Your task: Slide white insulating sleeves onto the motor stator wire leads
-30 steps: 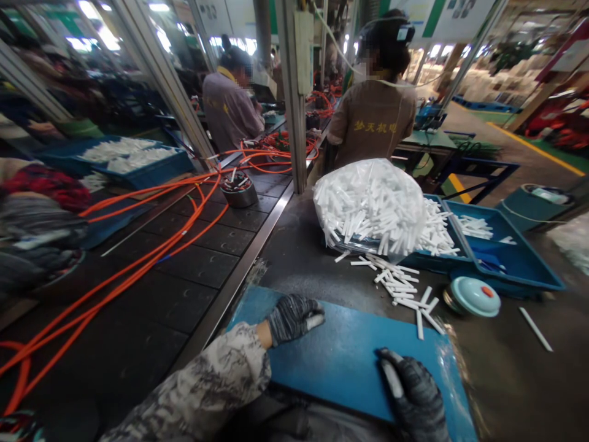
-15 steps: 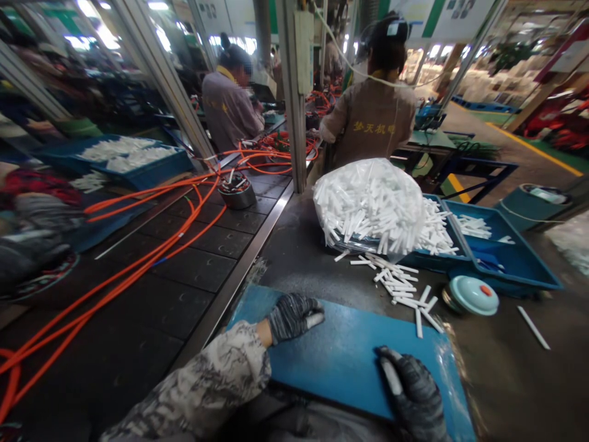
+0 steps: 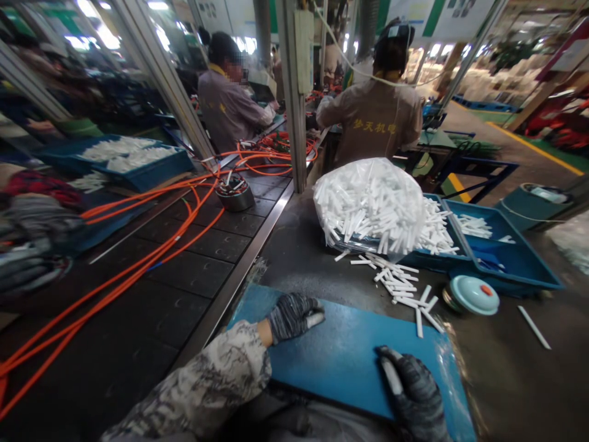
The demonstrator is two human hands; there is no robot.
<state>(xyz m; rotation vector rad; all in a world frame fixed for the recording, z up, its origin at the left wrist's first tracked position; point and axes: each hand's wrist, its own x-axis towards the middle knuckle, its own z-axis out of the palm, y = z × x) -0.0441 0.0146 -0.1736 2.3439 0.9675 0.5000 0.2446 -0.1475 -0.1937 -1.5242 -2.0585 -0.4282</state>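
Note:
My left hand (image 3: pixel 294 317), in a striped dark grey glove with a whitish thumb, rests on a blue board (image 3: pixel 340 350). Its fingers are loosely bent, and I see nothing held in them. At the board's right side lies my right hand (image 3: pixel 414 390), gloved the same way, its pale thumb a little apart from the dark fingers. It too holds nothing that I can see. Beyond the board, a loose pile of short white tubes (image 3: pixel 398 282) spreads over the bench, some reaching onto the board's far edge.
A clear bag of white tubes (image 3: pixel 370 205) sits on a blue divided bin (image 3: pixel 529 264). Right of the pile is a round, pale-lidded container (image 3: pixel 473 294). Orange cables (image 3: pixel 184 230) and a round, wire-filled metal part (image 3: pixel 234 193) lie on the black conveyor (image 3: pixel 197 264). Co-workers stand beyond.
On the conveyor, the orange cables and the round metal part have shifted slightly left and nearer. Both co-workers ahead have changed posture. My hands have stayed in place.

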